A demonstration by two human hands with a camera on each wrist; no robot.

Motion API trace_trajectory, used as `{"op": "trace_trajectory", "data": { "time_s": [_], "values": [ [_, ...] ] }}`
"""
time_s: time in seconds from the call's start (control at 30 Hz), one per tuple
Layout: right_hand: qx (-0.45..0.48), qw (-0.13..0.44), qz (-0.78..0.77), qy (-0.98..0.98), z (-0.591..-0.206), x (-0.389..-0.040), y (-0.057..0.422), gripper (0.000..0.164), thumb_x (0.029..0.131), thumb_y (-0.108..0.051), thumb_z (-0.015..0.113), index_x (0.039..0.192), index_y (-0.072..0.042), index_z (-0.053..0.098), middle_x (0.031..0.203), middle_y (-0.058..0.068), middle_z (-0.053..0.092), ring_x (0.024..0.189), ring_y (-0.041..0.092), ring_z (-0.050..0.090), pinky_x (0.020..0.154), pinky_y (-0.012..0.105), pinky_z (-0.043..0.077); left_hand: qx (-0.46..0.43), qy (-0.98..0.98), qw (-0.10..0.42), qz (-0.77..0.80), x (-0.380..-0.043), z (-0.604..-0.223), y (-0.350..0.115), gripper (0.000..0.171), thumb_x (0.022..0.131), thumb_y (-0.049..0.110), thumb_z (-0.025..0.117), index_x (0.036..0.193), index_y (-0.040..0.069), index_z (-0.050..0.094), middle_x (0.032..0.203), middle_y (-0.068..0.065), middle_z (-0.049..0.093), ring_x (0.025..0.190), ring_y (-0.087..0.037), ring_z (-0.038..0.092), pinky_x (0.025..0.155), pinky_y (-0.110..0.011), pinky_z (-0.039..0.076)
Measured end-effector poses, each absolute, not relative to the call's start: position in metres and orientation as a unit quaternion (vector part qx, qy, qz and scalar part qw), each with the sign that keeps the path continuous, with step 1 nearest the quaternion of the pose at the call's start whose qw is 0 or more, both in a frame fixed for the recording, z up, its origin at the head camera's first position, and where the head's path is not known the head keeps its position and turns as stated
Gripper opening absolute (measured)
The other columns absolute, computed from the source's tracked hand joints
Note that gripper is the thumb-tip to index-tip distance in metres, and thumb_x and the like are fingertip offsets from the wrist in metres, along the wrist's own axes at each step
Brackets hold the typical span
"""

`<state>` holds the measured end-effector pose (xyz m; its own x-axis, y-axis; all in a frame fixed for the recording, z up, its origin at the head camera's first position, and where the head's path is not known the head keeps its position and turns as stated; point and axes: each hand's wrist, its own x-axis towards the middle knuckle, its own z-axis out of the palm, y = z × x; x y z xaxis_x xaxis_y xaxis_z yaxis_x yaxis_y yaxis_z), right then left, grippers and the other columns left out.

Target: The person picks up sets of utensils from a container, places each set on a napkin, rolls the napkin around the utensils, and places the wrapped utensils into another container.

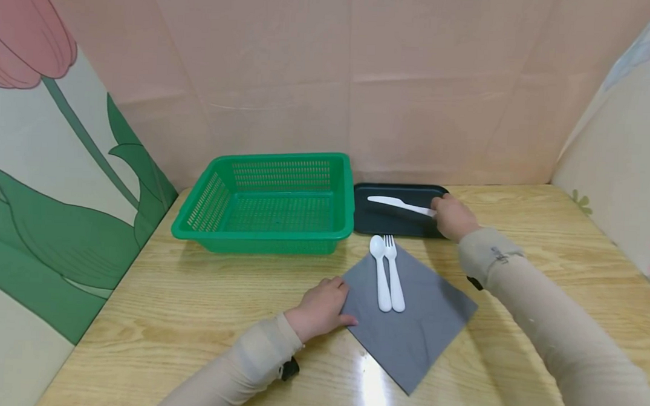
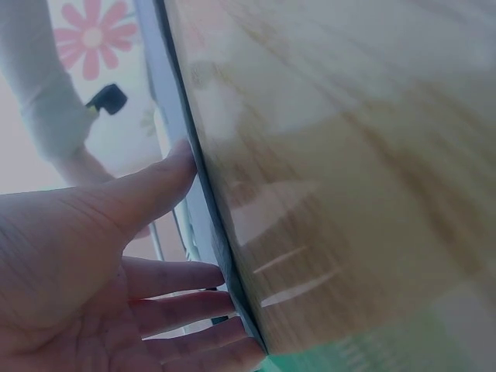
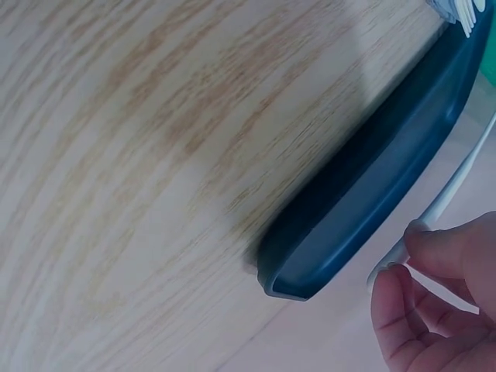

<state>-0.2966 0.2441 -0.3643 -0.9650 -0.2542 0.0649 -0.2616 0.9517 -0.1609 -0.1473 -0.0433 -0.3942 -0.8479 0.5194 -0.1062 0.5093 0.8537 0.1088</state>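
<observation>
My right hand pinches a white plastic knife by the end of its handle, over the black tray. In the right wrist view, thumb and fingertips hold the knife above the tray's edge. A grey napkin lies turned like a diamond on the table. On it a white spoon and a white fork lie side by side, heads toward the tray. At the napkin's left side rests my left hand, its thumb spread and fingertips touching the edge.
A green plastic basket stands left of the tray, nearly against it. Both sit near the back wall on the wooden table. Side panels with printed flowers border the table left and right.
</observation>
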Motion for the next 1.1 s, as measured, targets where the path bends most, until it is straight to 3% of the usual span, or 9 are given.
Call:
{"op": "trace_trajectory", "data": {
  "time_s": [1.1],
  "values": [
    [0.129, -0.001, 0.069, -0.989, -0.358, -0.283, 0.244, 0.014, 0.089, -0.001, 0.056, 0.098, 0.009, 0.058, 0.088, 0.024, 0.056, 0.075, 0.03, 0.055, 0.064, 0.039, 0.048, 0.269, 0.96, 0.071, 0.035, -0.147, -0.392, -0.043, 0.062, 0.083, 0.048, 0.065, 0.122, 0.001, 0.056, 0.122, -0.01, 0.058, 0.108, -0.023, 0.057, 0.089, -0.028, 0.05]
  ]
}}
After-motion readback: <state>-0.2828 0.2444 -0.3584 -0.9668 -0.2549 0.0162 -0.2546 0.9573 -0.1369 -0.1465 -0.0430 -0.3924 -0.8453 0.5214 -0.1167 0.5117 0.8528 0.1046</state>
